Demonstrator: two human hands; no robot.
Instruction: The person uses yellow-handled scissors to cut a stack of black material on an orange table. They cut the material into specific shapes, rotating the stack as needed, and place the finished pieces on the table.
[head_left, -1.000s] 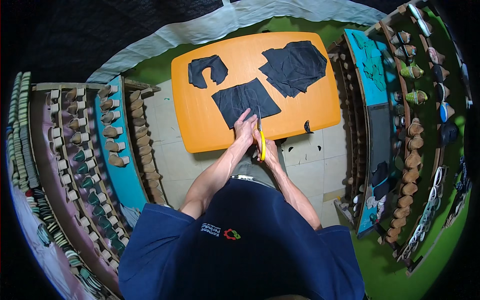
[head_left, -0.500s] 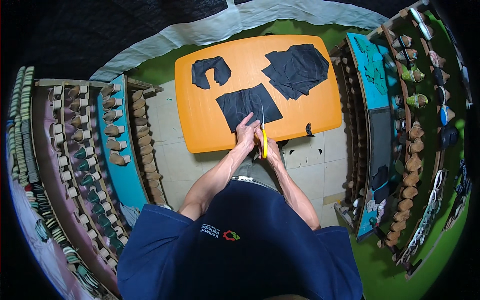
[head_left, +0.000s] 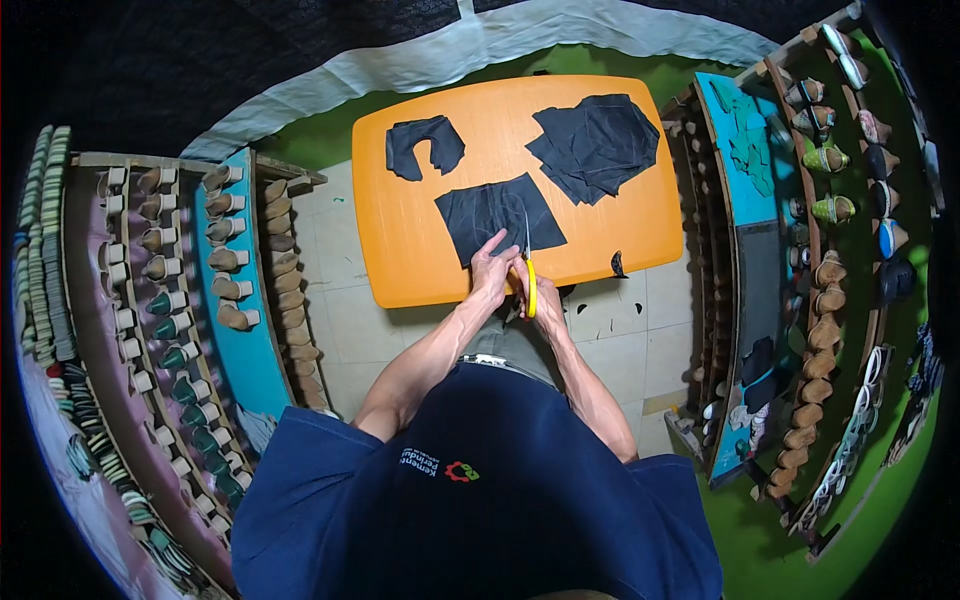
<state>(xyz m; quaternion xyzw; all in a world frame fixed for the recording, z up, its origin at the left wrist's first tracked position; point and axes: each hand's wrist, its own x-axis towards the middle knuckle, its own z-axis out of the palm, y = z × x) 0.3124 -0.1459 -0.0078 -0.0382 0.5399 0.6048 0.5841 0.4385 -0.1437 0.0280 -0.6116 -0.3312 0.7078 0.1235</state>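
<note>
A dark, roughly square sheet of material [head_left: 470, 215] lies at the near middle of the orange table, with pale curved lines on it. My left hand [head_left: 490, 272] holds its near edge, one finger stretched over the top; the fingertips beneath are hidden. Close beside it, my right hand [head_left: 545, 305] is closed round the yellow handles of a pair of scissors [head_left: 531, 288]. Their blades point away from me and lie at the right part of the sheet. Both hands are almost touching at the table's near edge.
On the orange table [head_left: 400, 270] are a dark U-shaped piece [head_left: 440, 145] at far left and a pile of dark pieces [head_left: 595, 150] at far right. A small dark scrap [head_left: 617, 264] hangs at the near right edge. Racks of shoe forms [head_left: 228, 260] and shoes [head_left: 832, 208] flank me.
The whole view has shifted very slightly. Both hands, the scissors and the sheet keep almost the same places relative to each other.
</note>
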